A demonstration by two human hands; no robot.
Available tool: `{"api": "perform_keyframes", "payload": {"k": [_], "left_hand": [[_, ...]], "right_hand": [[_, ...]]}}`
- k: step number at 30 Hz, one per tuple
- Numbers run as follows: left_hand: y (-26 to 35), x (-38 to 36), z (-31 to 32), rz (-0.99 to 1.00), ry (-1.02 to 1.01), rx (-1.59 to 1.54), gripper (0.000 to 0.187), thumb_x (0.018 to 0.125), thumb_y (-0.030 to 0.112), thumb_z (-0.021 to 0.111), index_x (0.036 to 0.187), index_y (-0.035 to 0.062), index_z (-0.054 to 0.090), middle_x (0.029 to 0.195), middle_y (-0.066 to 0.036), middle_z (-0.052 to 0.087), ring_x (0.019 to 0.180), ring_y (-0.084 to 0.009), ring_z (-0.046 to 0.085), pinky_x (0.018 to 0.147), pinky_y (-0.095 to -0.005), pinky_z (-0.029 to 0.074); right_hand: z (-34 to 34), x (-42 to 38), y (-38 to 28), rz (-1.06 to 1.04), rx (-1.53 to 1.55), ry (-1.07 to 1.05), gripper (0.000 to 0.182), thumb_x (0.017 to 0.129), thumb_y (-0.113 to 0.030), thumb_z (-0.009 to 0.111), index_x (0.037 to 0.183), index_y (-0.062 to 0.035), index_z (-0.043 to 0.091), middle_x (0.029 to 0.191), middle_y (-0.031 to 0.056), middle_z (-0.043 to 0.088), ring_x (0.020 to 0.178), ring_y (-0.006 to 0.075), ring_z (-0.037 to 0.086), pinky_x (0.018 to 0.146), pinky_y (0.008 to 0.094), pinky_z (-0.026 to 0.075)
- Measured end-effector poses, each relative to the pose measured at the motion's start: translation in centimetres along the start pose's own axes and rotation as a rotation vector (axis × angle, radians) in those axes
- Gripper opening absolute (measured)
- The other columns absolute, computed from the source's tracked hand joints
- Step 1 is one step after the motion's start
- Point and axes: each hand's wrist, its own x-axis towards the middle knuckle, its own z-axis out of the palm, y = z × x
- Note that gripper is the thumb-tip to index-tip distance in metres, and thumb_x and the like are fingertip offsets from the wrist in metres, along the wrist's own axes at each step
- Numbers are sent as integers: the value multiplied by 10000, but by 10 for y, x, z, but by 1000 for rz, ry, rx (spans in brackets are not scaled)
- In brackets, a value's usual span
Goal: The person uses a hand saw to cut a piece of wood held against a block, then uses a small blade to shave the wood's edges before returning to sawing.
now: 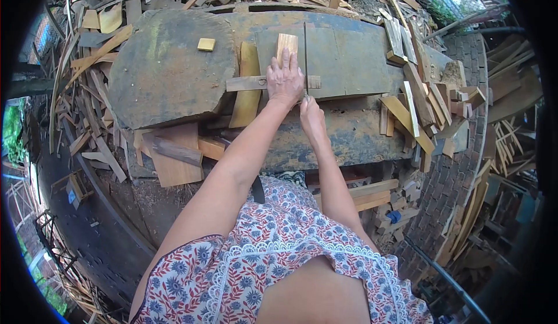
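My left hand (285,84) presses down on a light wooden block (287,43), its fingers stretched over the block's near part and its palm over a narrow wooden strip (245,84). The strip lies crosswise under the hand, and its right end shows beyond a thin dark saw blade. My right hand (312,117) is closed round the near end of the saw (306,50); its handle is mostly hidden in the fingers. Seen edge-on, the blade points away from me, close to the right side of the block and across the strip.
A thick worn slab (168,79) forms the left of the work surface, with a small yellowish block (206,45) on it. A curved board (249,62) lies left of my left hand. Offcuts (430,106) pile up at right, and more scraps (96,114) at left.
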Motion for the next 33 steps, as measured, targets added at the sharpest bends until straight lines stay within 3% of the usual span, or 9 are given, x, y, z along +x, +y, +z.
{"api": "perform_keyframes", "payload": {"k": [9, 17, 23, 25, 33], "left_hand": [[0, -1, 2, -12, 32, -13, 451, 819, 229, 535, 1236, 58, 544, 1358, -134, 437, 1072, -385, 506, 860, -462, 426], [1, 1, 0, -6, 12, 3, 443, 817, 226, 537, 1232, 70, 551, 1368, -129, 445, 1084, -364, 504, 852, -463, 432], [1, 0, 0, -21, -3, 8, 453, 815, 229, 535, 1240, 73, 548, 1366, -130, 450, 1088, -358, 504, 851, -457, 432], [1, -1, 0, -16, -7, -6, 454, 818, 227, 530, 1245, 72, 546, 1368, -130, 450, 1087, -359, 505, 858, -457, 428], [1, 0, 0, -14, -19, 11, 451, 823, 226, 523, 1249, 79, 547, 1378, -124, 442, 1092, -358, 500, 863, -460, 427]], "right_hand": [[-7, -95, 28, 128, -76, -121, 335, 977, -291, 358, 1009, -4, 530, 920, 290, 606, 898, 482, 560, 750, 529, 424], [-1, 5, -4, -2, 8, 28, 329, 976, -296, 368, 1010, -5, 519, 917, 296, 602, 901, 487, 556, 739, 526, 426], [-4, -78, 38, 30, -6, -66, 318, 978, -290, 371, 1003, -11, 522, 880, 287, 601, 874, 486, 559, 728, 528, 426], [-6, -95, 42, 96, -57, -157, 312, 972, -282, 371, 1048, -5, 493, 910, 320, 594, 900, 511, 543, 751, 571, 406], [2, 13, 3, -40, 7, 19, 319, 976, -295, 363, 1040, -14, 499, 908, 310, 598, 891, 513, 541, 743, 566, 410]]}}
